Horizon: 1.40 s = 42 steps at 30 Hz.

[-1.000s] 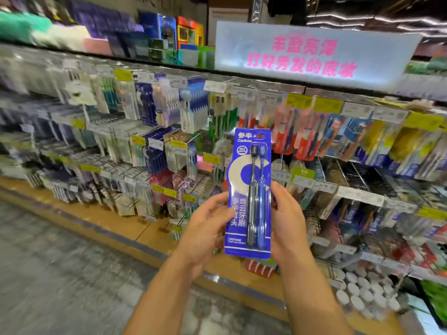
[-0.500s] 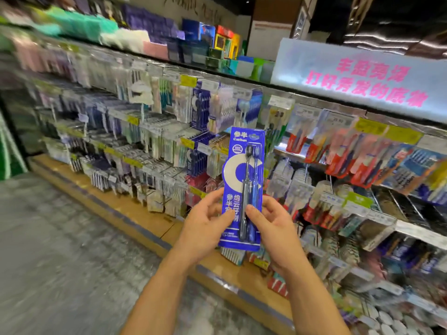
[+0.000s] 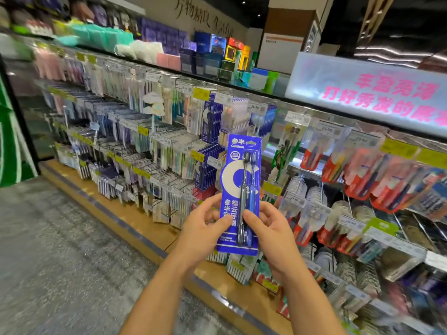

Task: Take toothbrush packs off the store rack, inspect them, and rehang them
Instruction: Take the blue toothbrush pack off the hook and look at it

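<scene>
While we face the rack (image 3: 169, 146), we hold the blue pack (image 3: 239, 189) upright in front of it, off its hook. Our left hand (image 3: 205, 228) pinches the pack's lower left edge, thumb on its front; our right hand (image 3: 271, 233) clamps the lower right edge the same way. Two toothbrushes (image 3: 248, 194) stand head-up inside. A lit sign (image 3: 377, 93) with pink characters sits above.

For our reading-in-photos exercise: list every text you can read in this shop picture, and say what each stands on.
"参半" and "Canban": top of the blue pack, gripped by both hands.
"绵云牙刷": down the pack's front, partly covered by a thumb.
"丰盈亮泽" over "打好秀发的底": pink on the lit sign, cut off at the right.
"29.90": price tag on the rack.
"万物精良": wall lettering, uncertain.
Other tags and packs: too blurred.
</scene>
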### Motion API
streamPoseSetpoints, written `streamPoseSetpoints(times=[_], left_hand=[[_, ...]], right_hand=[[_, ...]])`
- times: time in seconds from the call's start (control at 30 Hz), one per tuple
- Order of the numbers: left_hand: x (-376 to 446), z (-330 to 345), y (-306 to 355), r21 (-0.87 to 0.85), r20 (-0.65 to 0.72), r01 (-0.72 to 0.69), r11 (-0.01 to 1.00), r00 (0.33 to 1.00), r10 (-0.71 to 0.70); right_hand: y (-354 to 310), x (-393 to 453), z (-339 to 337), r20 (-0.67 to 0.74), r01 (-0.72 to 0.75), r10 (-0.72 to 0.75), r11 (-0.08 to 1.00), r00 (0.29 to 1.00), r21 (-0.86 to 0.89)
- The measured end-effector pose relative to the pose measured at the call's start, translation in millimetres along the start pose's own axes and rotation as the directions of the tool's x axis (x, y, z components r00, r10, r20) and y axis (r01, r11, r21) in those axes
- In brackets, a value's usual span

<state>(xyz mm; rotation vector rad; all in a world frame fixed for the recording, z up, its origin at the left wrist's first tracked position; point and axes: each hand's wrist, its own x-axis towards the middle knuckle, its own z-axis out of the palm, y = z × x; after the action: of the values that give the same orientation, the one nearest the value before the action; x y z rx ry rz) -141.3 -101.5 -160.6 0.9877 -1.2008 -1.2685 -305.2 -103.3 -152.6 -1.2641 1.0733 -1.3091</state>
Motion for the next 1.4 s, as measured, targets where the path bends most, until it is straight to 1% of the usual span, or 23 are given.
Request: streamPoseSetpoints(times=[0.23,0.5,0.7,0.83,1.17,1.4], left_hand=[[45,-3,-9,-0.038,-0.020,0.012,0.999,1.000,-0.013],[113,-8,-18,0.012,-0.058,0.027,1.000,0.998,-0.026],[154,-16,-24,0.044,-0.118,0.038,0.998,0.993,-0.032],[173,-24,-30,0.091,-0.177,0.056,0.994,0.983,-0.040],[209,-39,-37,0.083,-0.211,0.089,0.993,0.975,-0.070],[228,-62,-42,0.068,-0.232,0.112,0.991,0.968,-0.094]], right_hand=[[19,55,-2,0.027,-0.004,0.003,1.000,1.000,0.026],[35,129,-5,0.056,-0.035,0.031,0.997,0.998,0.074],[46,177,-2,0.098,-0.055,0.046,0.994,0.994,0.096],[53,199,2,0.136,-0.081,0.065,0.989,0.989,0.120],[64,244,12,0.198,-0.114,0.083,0.982,0.977,0.151],[75,270,32,0.236,-0.138,0.099,0.979,0.967,0.151]])
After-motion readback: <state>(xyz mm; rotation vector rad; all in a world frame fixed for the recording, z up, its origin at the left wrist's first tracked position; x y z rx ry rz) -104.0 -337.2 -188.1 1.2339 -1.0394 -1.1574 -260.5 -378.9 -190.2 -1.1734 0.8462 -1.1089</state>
